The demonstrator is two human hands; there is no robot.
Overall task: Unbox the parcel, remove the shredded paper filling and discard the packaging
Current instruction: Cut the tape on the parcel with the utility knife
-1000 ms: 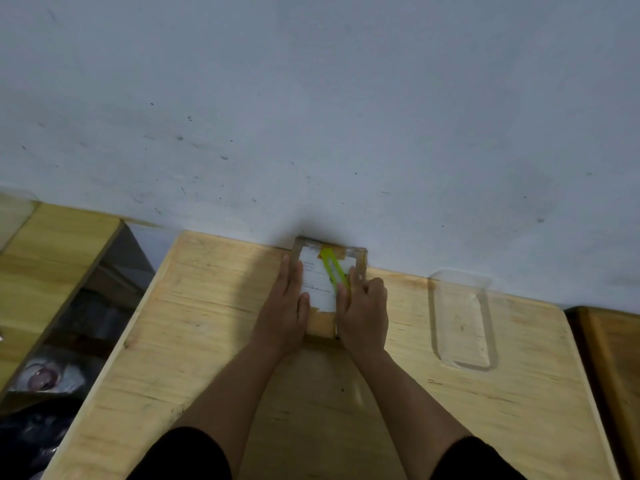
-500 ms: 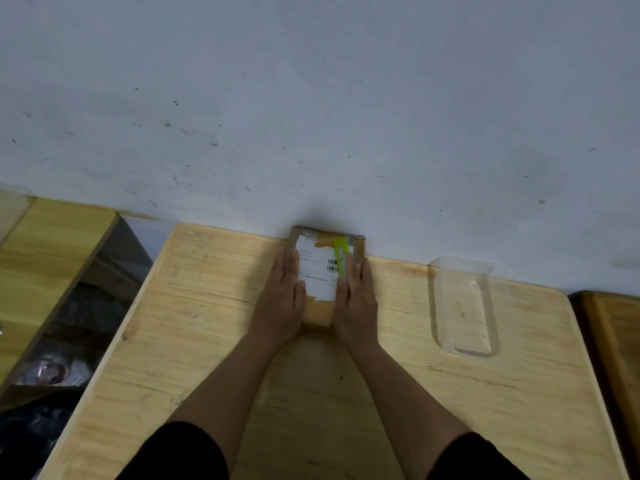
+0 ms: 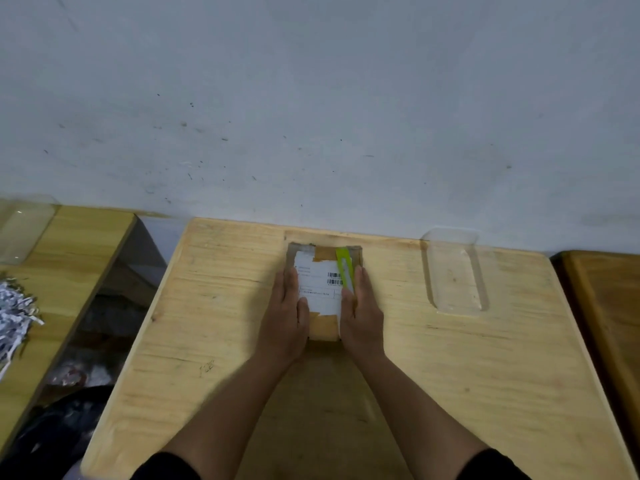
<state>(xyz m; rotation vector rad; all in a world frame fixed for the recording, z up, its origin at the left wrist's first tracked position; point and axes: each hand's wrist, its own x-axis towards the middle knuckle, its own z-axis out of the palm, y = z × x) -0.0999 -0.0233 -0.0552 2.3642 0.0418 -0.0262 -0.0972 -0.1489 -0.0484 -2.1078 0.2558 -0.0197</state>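
A small cardboard parcel (image 3: 322, 329) with a white barcode label and brown tape lies on the light wooden table (image 3: 207, 306), close to the wall. A yellow-green utility knife (image 3: 344, 265) rests on its top along the right edge. My left hand (image 3: 285, 320) lies flat against the parcel's left side, thumb on the label. My right hand (image 3: 362, 317) presses the right side, fingers straight, and its thumb covers the knife's near end. The parcel is taped shut, so its contents are hidden.
A clear plastic tray (image 3: 453, 271) sits on the table to the right of the parcel. A pile of shredded paper (image 3: 14, 313) lies on a second wooden table at the left. A gap with dark bags (image 3: 97, 334) separates them. A darker table (image 3: 606, 306) stands at the right.
My right hand opened from a fist to flat fingers along the parcel's side. The knife turned from diagonal to lie along the right edge. Both hands stay on the parcel.
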